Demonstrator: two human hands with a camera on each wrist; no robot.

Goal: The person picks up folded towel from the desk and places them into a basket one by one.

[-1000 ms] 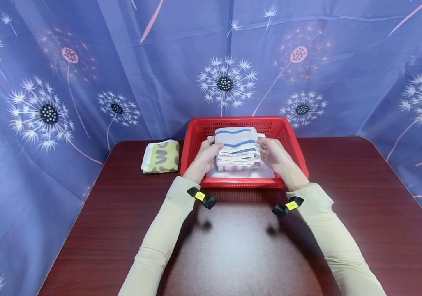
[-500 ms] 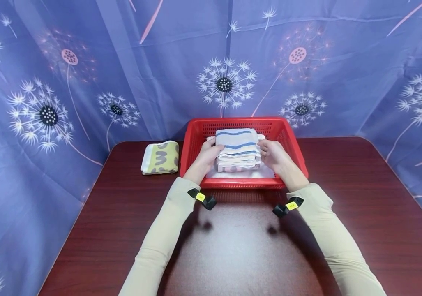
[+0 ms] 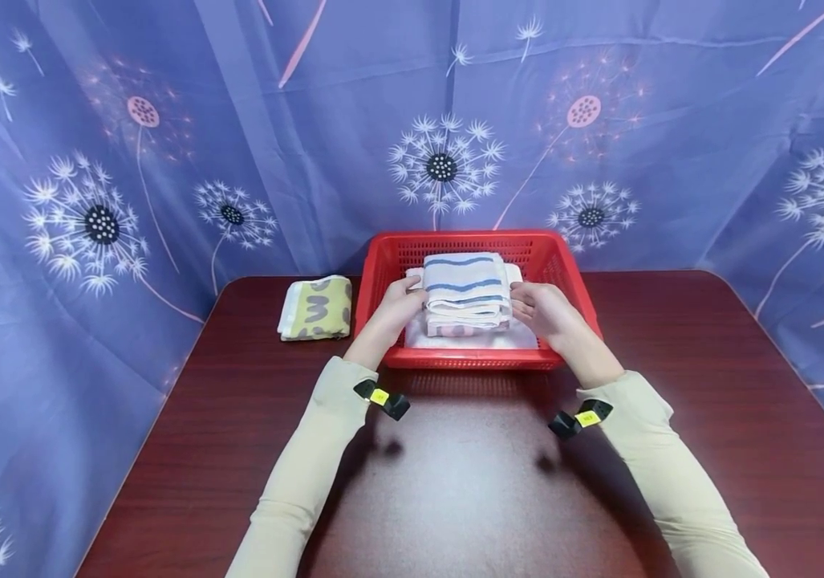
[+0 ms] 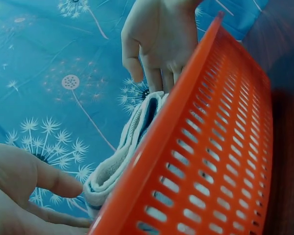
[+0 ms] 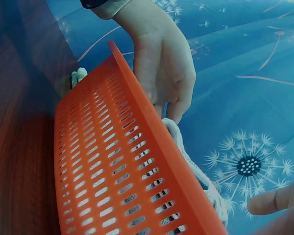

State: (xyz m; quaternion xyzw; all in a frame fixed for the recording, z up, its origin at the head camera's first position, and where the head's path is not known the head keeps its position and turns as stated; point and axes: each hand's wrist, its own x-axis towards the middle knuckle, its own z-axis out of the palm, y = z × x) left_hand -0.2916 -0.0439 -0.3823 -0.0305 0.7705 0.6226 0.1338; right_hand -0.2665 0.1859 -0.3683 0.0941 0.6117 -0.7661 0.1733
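The head view looks forward and down from above, while both wrist views, close in, share the basket (image 3: pixel 469 354).

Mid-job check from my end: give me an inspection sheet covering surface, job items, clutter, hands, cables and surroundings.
Surface: dark red wood-grain table, glare at the front.
Job's things: folded white cloth with wavy blue stripes, atop other folded cloth inside a red perforated plastic basket.
Clutter: only a folded yellow-green cloth with grey shapes, on the table left of the basket.
Left hand: at the striped cloth's left side; contact unclear.
Right hand: at its right side, thumb apart from it; finger contact unclear.
Cables: nothing seen.
Surroundings: blue dandelion-print fabric curtain behind and at both sides.
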